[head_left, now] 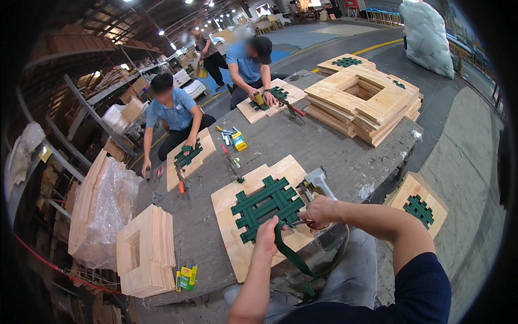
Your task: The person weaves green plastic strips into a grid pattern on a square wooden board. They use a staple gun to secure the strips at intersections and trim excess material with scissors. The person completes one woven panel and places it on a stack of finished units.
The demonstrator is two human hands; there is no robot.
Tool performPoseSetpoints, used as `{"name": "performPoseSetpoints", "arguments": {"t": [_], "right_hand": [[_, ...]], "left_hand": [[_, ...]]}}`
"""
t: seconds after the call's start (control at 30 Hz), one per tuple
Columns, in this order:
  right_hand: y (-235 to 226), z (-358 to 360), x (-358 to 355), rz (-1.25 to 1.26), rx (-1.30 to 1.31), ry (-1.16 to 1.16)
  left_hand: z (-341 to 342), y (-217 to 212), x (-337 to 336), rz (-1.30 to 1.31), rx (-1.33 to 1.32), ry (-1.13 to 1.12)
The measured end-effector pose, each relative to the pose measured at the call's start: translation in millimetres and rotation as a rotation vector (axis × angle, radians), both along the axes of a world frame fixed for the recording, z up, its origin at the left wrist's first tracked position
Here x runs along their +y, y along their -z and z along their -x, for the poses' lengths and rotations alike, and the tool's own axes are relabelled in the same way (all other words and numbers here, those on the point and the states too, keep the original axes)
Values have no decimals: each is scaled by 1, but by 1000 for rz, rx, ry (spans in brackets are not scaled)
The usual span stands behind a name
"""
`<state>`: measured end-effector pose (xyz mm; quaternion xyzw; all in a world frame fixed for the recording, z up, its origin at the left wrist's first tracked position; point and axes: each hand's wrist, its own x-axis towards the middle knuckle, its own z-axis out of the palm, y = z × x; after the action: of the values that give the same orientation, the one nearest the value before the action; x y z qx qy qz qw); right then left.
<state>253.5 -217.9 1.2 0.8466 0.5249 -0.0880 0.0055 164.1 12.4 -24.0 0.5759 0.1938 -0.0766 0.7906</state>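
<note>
My left hand (265, 235) pinches a dark green webbing strap (294, 256), whose loose end hangs over my lap. In my right hand (319, 211) is a grey staple gun (319, 182); its handle is hidden by my fingers, and a hose (343, 245) runs below. Both hands are at the near right edge of a light plywood panel (229, 202). Across the panel's opening, green straps (268, 203) cross in a woven grid. A slim dark tip beside my right fingers is too small to identify.
A grey worktable (278, 146) carries a red-handled tool (232, 162), small boxes (239, 141) and cut-out panels stacked far right (350, 89) and near left (143, 254). Two people in blue (175, 114) work on webbed panels opposite. Another webbed panel (418, 208) leans at right.
</note>
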Motion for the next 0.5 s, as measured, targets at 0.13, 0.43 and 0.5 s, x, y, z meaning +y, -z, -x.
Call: {"name": "performPoseSetpoints", "arguments": {"t": [0.13,0.43,0.5], "right_hand": [[0,3,-2,-197,68,35],[38,-29,-123,-493,-224,1083],[35,-29,-132,-493,-305,1018]], "left_hand": [[19,-2,16,18,-73,-6],[97,-27,13,209,-337,-198],[97,-40,5,224,-353,-225]]}}
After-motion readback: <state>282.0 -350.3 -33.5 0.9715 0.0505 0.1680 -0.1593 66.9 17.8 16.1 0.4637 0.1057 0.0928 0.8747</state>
